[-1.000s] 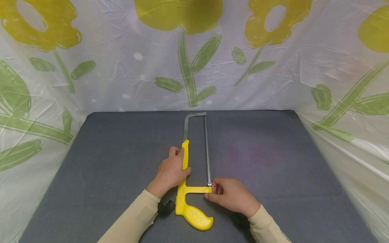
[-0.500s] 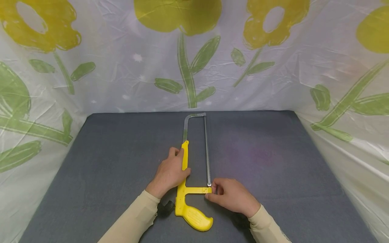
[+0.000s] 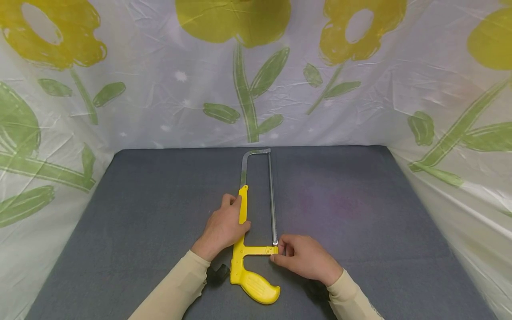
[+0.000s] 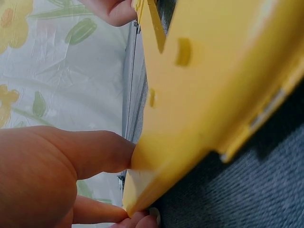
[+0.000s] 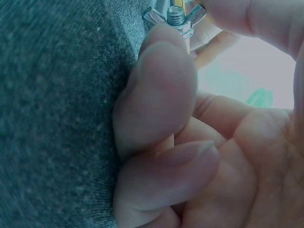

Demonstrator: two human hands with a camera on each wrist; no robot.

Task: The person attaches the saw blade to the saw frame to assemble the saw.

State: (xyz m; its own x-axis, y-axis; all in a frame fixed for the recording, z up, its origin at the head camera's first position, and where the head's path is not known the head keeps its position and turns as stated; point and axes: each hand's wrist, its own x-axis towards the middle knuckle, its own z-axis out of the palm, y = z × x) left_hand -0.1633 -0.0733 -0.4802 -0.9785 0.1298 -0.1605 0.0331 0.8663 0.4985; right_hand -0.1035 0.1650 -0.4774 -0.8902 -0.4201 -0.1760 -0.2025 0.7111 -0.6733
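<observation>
A yellow plastic-handled hacksaw with a grey metal bow frame (image 3: 245, 231) lies flat on the dark grey fabric-covered bench (image 3: 136, 222), near the middle and toward the front edge, its length running away from the person. The curved pistol grip points back toward the person and the bent metal end of the frame reaches close to the far edge of the bench. The thin straight steel blade (image 3: 272, 200) runs along the saw's right side, from the far bend down to the yellow cross arm.

The left hand (image 3: 222, 227) lies over the yellow upper bar of the saw, its fingers curled round the bar and its thumb pressed against the plastic, as the left wrist view shows close up with the thumb (image 4: 90, 152) against the yellow edge. The right hand (image 3: 305, 257) is at the right end of the cross arm, where the blade meets it. In the right wrist view its thumb and forefinger are closed on a small silver metal wing nut (image 5: 175, 18) on a threaded stud, while the other fingers (image 5: 166, 175) are folded into the palm and rest by the bench surface.

Both forearms wear beige long sleeves (image 3: 172, 289). Behind and on both sides of the bench hangs a crinkled white plastic sheet printed with yellow flowers and green leaves (image 3: 248, 80).
</observation>
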